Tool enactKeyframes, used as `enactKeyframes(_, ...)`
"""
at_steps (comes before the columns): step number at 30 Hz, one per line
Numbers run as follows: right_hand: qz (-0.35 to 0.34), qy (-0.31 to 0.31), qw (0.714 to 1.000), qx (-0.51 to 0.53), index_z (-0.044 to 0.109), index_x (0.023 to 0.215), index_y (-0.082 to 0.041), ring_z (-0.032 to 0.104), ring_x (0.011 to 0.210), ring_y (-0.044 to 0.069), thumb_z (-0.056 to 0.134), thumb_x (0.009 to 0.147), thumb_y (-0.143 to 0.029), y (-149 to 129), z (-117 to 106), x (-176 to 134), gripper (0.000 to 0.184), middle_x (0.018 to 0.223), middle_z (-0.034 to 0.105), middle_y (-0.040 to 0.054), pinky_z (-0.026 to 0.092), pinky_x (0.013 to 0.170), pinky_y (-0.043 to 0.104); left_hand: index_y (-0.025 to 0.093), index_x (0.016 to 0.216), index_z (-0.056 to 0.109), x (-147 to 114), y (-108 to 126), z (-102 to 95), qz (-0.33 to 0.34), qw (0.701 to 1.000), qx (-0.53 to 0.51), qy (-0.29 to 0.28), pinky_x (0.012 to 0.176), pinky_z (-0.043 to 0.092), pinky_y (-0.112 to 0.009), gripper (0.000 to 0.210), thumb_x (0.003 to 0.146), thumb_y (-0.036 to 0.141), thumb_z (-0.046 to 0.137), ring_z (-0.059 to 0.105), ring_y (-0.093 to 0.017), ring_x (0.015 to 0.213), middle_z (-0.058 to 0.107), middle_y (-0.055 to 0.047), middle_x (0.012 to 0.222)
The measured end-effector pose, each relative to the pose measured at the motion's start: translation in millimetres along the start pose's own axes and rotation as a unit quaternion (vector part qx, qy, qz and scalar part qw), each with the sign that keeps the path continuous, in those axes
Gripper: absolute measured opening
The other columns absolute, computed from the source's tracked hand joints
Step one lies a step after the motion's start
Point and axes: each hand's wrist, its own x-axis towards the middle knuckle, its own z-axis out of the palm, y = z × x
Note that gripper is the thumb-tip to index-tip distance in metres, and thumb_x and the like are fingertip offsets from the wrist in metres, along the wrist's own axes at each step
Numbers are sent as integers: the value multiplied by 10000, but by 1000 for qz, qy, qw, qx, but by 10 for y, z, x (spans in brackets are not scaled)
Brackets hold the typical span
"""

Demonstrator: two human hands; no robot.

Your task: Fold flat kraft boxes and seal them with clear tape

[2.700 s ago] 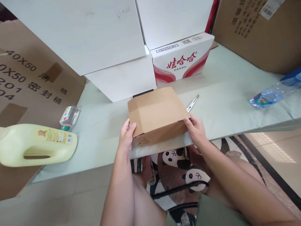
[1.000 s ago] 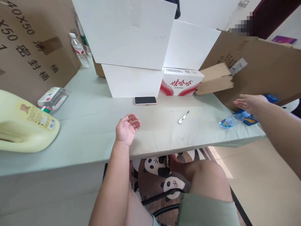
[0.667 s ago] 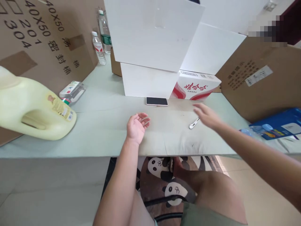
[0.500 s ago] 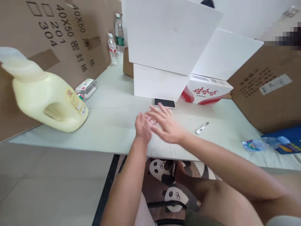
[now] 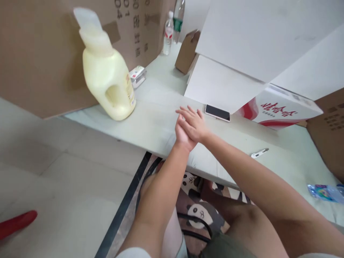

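Pale green table [image 5: 158, 123] hemmed in by cardboard sheets and stacked white boxes [image 5: 223, 82]; tiled floor on the left. Right hand [image 5: 194, 123] lies flat over left hand [image 5: 182, 135], palms together, fingers extended, nothing held, both low over the table's near edge. Black phone [image 5: 217, 112] lies flat just beyond the fingertips, against the white boxes, not touched. Yellow jug [image 5: 107, 77] stands upright well to the left by the cardboard wall, a small lying bottle [image 5: 138, 75] just behind it. Red-and-white carton [image 5: 279, 110] sits right of the phone. White utility knife [image 5: 259, 153] lies on the table to the right, apart from both hands. Crushed plastic bottle [image 5: 325, 192] at far right edge
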Motion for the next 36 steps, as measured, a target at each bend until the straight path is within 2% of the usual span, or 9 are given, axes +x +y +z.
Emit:
enactKeyframes(5, 56, 0, 998, -10, 487, 1482, -173, 177, 1558, 306, 261, 1030, -383, -160, 114, -332, 547, 1638, 335, 90, 93, 1250, 571, 245, 1238, 580, -127, 53, -83, -24, 999, -36, -32, 1018, 424, -552, 568, 930, 639, 310, 490, -374, 1359, 580, -121, 1379)
enactKeyframes(9, 27, -17, 999, 24, 276, 1594, -157, 53, 1578, 276, 254, 1032, -455, -308, 282, -696, 636, 1696, 138, 106, 123, 1260, 536, 322, 1297, 544, -206, 136, -149, 32, 999, -28, -17, 1043, 396, -490, 473, 959, 554, 306, 479, -317, 1392, 511, -48, 1493)
enactKeyframes(13, 23, 0, 998, 54, 259, 1601, -195, 66, 1578, 269, 302, 1024, -484, -208, 345, -993, 647, 1694, 153, 91, 169, 1255, 539, 298, 1231, 580, -289, 6, -136, 42, 999, -4, -13, 1025, 423, -426, 467, 940, 557, 322, 502, -286, 1375, 513, -39, 1507)
enactKeyframes(17, -7, 4, 993, 116, 435, 1517, -210, 261, 1537, 270, 416, 993, -365, 22, 235, -1235, 547, 1628, 344, 123, 275, 1230, 519, 238, 1090, 619, -443, -159, -92, 3, 999, 36, 19, 972, 473, -397, 417, 895, 526, 389, 535, -294, 1333, 570, -84, 1434)
enactKeyframes(20, 43, -13, 987, 155, 591, 1365, -217, 646, 1216, 231, 455, 941, -207, 139, 80, -1311, 445, 1511, 504, 134, 485, 1080, 413, 197, 998, 633, -597, -70, -8, -2, 995, 85, 59, 931, 495, -386, 358, 875, 465, 430, 562, -309, 1289, 615, -120, 1350)
enactKeyframes(23, 144, -47, 978, 146, 594, 1336, -225, 692, 620, 119, 400, 979, -209, 155, -59, -1224, 407, 1173, 725, 88, 580, 789, 322, 195, 950, 650, -737, 145, 98, 40, 988, 135, 67, 933, 485, -387, 322, 874, 434, 447, 581, -311, 1252, 664, -113, 1248)
enactKeyframes(25, 167, -66, 976, 126, 617, 1290, -206, 616, 483, 119, 366, 1010, -266, 126, -108, -1084, 381, 805, 749, 29, 547, 662, 291, 200, 929, 656, -795, 267, 122, 65, 982, 166, 59, 929, 477, -377, 312, 880, 422, 442, 596, -303, 1221, 678, -101, 1204)
enactKeyframes(28, 165, -70, 981, 75, 718, 1044, -200, 653, 575, 172, 381, 1011, -360, 79, -120, -815, 375, 574, 656, 17, 483, 630, 274, 204, 901, 658, -805, 326, 20, 79, 980, 174, 62, 896, 474, -342, 304, 888, 402, 427, 633, -273, 1147, 683, -92, 1165)
enactKeyframes(36, 173, -36, 982, -59, 733, 801, -219, 691, 853, 267, 373, 980, -463, 130, -180, 124, 470, 807, 738, 100, 425, 697, 320, 194, 799, 664, -437, 248, -448, -3, 993, 82, 81, 772, 469, -304, 309, 876, 396, 442, 677, -214, 920, 696, -69, 939)
